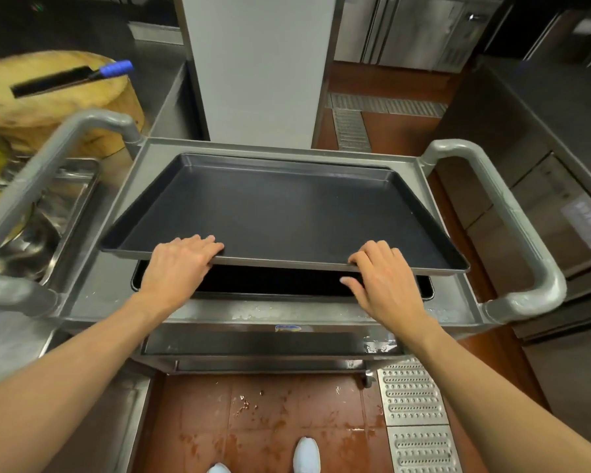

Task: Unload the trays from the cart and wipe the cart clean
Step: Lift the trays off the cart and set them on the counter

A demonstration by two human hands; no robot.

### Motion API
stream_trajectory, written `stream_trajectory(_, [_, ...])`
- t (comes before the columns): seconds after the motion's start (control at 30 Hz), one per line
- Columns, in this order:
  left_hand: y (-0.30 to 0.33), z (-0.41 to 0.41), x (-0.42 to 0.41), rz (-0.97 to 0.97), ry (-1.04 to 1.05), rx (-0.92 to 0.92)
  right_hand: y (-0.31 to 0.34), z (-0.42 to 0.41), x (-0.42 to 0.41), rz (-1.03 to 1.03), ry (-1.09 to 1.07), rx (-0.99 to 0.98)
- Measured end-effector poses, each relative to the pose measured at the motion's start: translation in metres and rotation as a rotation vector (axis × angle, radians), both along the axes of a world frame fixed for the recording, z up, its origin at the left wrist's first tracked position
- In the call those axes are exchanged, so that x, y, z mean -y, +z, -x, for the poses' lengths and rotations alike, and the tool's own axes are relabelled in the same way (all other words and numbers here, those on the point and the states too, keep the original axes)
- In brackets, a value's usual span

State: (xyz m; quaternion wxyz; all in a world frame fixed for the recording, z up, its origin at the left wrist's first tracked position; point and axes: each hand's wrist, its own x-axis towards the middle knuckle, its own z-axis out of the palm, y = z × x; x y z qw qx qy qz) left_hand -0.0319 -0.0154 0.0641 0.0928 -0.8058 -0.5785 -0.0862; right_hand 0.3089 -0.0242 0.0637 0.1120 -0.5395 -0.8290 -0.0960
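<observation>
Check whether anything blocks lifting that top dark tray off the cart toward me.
Nothing visible does. Both the left hand and right hand already grip the near rim of the dark rectangular metal tray, raised above a second dark tray on the grey steel cart.

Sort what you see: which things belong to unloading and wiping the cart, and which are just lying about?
Belong to the job:
top tray
tray beneath
cart
left hand
right hand

Lying about:
chopping block
cleaver
steel pan
</observation>
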Motion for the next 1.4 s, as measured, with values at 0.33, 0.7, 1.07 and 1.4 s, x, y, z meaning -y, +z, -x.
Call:
stream_trajectory(0.33, [0.031,0.0,0.005,-0.09,0.056,0.052,0.026,-0.001,0.001,-0.159,-0.101,0.055])
stream_trajectory(0.7, [0.113,0.026,0.04,-0.253,0.146,-0.045,0.089,0.027,-0.005,-0.287,-0.051,0.041])
stream_trajectory(1.07, [0.172,0.087,0.144,-0.36,0.458,-0.04,0.155,0.11,-0.01,-0.467,0.285,-0.058])
stream_trajectory(1.4, [0.209,0.107,0.314,-0.451,0.815,-0.136,0.194,0.202,0.055,-0.549,0.653,-0.236])
